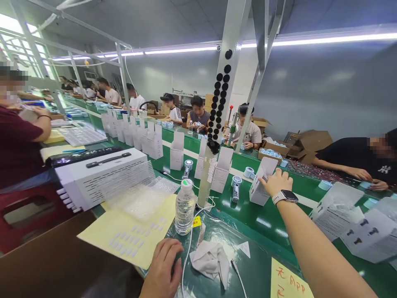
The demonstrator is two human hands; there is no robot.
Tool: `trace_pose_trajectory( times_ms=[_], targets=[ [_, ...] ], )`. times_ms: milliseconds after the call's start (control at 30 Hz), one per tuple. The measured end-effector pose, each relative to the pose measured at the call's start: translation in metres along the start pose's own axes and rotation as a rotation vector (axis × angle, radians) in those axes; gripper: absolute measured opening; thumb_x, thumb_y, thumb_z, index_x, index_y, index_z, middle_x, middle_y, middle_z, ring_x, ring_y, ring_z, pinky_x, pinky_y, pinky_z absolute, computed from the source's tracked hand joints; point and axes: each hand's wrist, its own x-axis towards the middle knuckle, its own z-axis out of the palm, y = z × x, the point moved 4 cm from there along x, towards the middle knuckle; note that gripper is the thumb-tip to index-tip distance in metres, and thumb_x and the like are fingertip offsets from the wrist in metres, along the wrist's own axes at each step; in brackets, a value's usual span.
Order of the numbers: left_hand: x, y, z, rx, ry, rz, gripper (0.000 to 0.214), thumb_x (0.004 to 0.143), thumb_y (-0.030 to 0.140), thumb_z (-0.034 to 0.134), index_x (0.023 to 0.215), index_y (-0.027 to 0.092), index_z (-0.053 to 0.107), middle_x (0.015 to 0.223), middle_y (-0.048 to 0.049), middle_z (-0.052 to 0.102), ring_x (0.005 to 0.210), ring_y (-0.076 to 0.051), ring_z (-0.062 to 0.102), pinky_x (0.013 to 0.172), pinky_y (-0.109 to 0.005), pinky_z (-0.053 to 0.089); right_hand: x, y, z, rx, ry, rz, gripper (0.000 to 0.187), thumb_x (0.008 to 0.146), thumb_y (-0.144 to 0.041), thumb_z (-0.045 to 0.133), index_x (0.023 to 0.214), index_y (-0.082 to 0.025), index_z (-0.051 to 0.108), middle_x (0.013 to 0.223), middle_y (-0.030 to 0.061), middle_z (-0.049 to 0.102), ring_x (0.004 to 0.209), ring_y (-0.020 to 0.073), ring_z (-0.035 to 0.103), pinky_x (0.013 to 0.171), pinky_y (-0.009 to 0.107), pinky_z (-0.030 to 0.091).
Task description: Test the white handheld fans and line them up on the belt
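Note:
My right hand [279, 185], with a watch [288, 196] on the wrist, reaches over the green conveyor belt. Its thumb lies across a white open-topped box [259, 191], and the fingers bend around the box's right side, partly hidden. My left hand [165, 267] rests at the near table edge with loosely bent fingers and the thumb apart, holding nothing. A white cable [185, 265] runs just beside it. Near that hand are a clear water bottle [185, 209], a crumpled white cloth [211, 260] and a yellow sheet with pale stickers [149, 245].
A metal post [206, 182] rises between table and belt. More white boxes [152, 140] and small handheld devices [236, 189] line the green belt [217, 209]. Printed boxes [364, 236] stand at right. A large white carton [102, 171] lies left. Co-workers sit along the far side and at left.

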Motion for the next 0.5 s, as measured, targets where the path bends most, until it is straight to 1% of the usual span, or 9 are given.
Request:
trace_pose_trajectory(
  times_ms=[100, 167, 200, 233, 300, 333, 367, 433, 500],
  targets=[
    [0.015, -0.013, -0.026, -0.028, 0.052, 0.000, 0.015, 0.087, 0.018, 0.052, 0.098, 0.026, 0.059, 0.100, -0.0053, 0.066, 0.095, -0.021, 0.062, 0.081, -0.033, 0.054, -0.002, -0.004, -0.019, 0.036, 0.057, -0.026, 0.037, 0.093, -0.037, 0.055, 0.106, -0.006, 0.072, 0.142, 0.0276, 0.043, 0.128, 0.0441, 0.039, 0.095, 0.055, 0.036],
    [0.046, -0.029, -0.045, -0.020, 0.114, -0.017, 0.014, 0.089, 0.024, 0.051, 0.101, 0.026, 0.057, 0.103, -0.0055, 0.064, 0.099, -0.022, 0.061, 0.086, -0.035, 0.052, -0.010, -0.017, -0.023, 0.079, 0.076, -0.051, 0.037, 0.097, -0.030, 0.046, 0.114, -0.007, 0.068, 0.142, 0.0261, 0.044, 0.129, 0.0412, 0.038, 0.098, 0.054, 0.034],
    [0.068, -0.040, -0.051, -0.025, 0.181, -0.078, 0.013, 0.090, 0.027, 0.049, 0.101, 0.025, 0.056, 0.103, -0.0060, 0.063, 0.101, -0.023, 0.060, 0.089, -0.037, 0.051, -0.017, -0.028, -0.020, 0.106, 0.060, -0.082, 0.036, 0.098, -0.028, 0.043, 0.115, -0.009, 0.067, 0.139, 0.0235, 0.048, 0.128, 0.0374, 0.041, 0.100, 0.052, 0.035],
    [0.092, -0.054, -0.052, -0.061, 0.197, -0.160, 0.018, 0.092, 0.032, 0.045, 0.104, 0.023, 0.055, 0.104, -0.0071, 0.063, 0.103, -0.024, 0.059, 0.092, -0.039, 0.050, -0.026, -0.042, -0.012, 0.132, 0.025, -0.119, 0.034, 0.099, -0.027, 0.041, 0.116, -0.011, 0.067, 0.133, 0.0200, 0.054, 0.125, 0.0331, 0.046, 0.100, 0.048, 0.037],
    [0.143, -0.088, -0.032, -0.148, 0.122, -0.421, 0.030, 0.096, 0.036, 0.031, 0.109, 0.019, 0.052, 0.107, -0.0091, 0.063, 0.104, -0.023, 0.060, 0.092, -0.040, 0.051, -0.048, -0.073, 0.014, 0.178, -0.088, -0.196, 0.028, 0.099, -0.030, 0.049, 0.117, -0.016, 0.065, 0.119, 0.0113, 0.063, 0.113, 0.0247, 0.056, 0.097, 0.042, 0.043],
    [0.167, -0.101, -0.015, -0.155, 0.068, -0.473, 0.034, 0.097, 0.034, 0.025, 0.109, 0.017, 0.051, 0.101, -0.0095, 0.064, 0.097, -0.023, 0.062, 0.085, -0.039, 0.053, -0.059, -0.087, 0.030, 0.188, -0.143, -0.198, 0.030, 0.097, -0.033, 0.055, 0.120, -0.017, 0.062, 0.118, 0.0092, 0.063, 0.109, 0.0242, 0.059, 0.094, 0.043, 0.046],
    [0.188, -0.112, 0.005, -0.156, 0.018, -0.497, 0.034, 0.097, 0.032, 0.026, 0.106, 0.014, 0.054, 0.092, -0.0086, 0.064, 0.087, -0.022, 0.064, 0.079, -0.039, 0.054, -0.068, -0.099, 0.045, 0.193, -0.193, -0.189, 0.032, 0.095, -0.035, 0.059, 0.121, -0.018, 0.061, 0.119, 0.0086, 0.063, 0.106, 0.0237, 0.061, 0.091, 0.044, 0.049],
    [0.218, -0.126, 0.046, -0.160, -0.110, -0.496, 0.028, 0.096, 0.036, 0.044, 0.095, 0.013, 0.060, 0.083, -0.0046, 0.064, 0.078, -0.020, 0.064, 0.077, -0.038, 0.054, -0.080, -0.114, 0.069, 0.200, -0.257, -0.161, 0.030, 0.094, -0.035, 0.062, 0.118, -0.017, 0.062, 0.119, 0.0080, 0.063, 0.105, 0.0232, 0.062, 0.091, 0.045, 0.051],
    [0.233, -0.129, 0.080, -0.174, -0.201, -0.450, 0.026, 0.093, 0.038, 0.058, 0.094, 0.012, 0.063, 0.088, -0.0035, 0.065, 0.081, -0.018, 0.064, 0.081, -0.038, 0.054, -0.084, -0.115, 0.078, 0.212, -0.283, -0.145, 0.025, 0.095, -0.033, 0.061, 0.113, -0.016, 0.063, 0.116, 0.0076, 0.064, 0.105, 0.0228, 0.062, 0.091, 0.045, 0.051]
  ],
)
